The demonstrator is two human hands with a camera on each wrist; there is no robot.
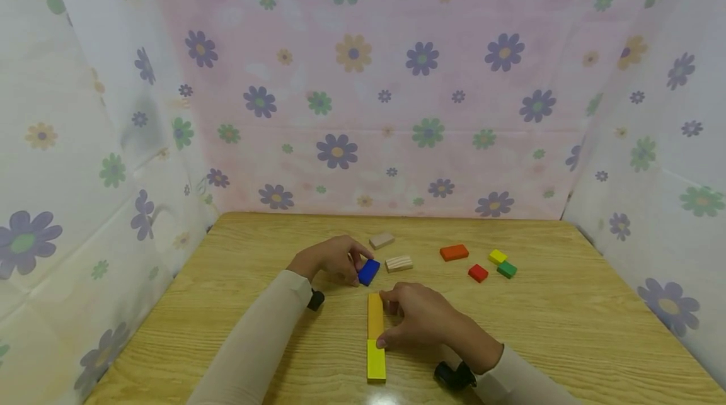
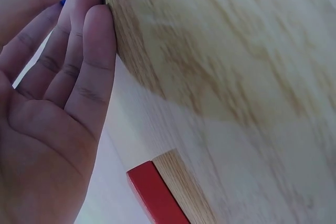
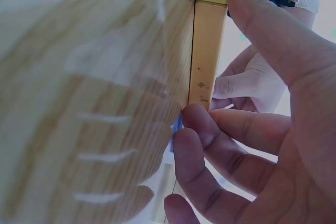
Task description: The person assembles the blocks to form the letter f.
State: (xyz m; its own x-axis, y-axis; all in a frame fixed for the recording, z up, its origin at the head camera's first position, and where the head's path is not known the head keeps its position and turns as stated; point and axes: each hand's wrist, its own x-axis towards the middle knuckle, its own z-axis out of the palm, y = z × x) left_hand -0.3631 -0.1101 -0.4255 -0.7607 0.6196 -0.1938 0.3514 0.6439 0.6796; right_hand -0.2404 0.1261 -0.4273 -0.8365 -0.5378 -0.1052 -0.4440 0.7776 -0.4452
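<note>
Left hand (image 1: 340, 260): I see it holding a blue rectangular block (image 1: 368, 272) in a narrow pinch, index finger at the far end, thumb at the near end.
Row: a flat orange rectangular block (image 1: 375, 315) and a bright yellow rectangular block (image 1: 376, 362) lie end to end, the orange one farther off.
Right hand (image 1: 420, 317): I read it as wide, thumb touching the yellow block by the seam, fingertips at the orange block's far end.
Blue block's place: angled just beyond the row, a short strip of wood between them.
Tight side: right of the blue block I have a striped pale wooden block (image 1: 399, 264) just beside it; a plain pale wooden block (image 1: 382, 240) lies farther back.
Right group: an orange-red rectangular block (image 1: 454, 252), plus small red (image 1: 478, 273), yellow (image 1: 498, 257) and green (image 1: 507, 269) blocks, well apart from the row.
Edges: the wood-grain surface (image 1: 539, 329) runs back past every block to a floral cloth (image 1: 397, 77).
Moving room: I get broad wood grain beyond both hands, out to the side edges.
</note>
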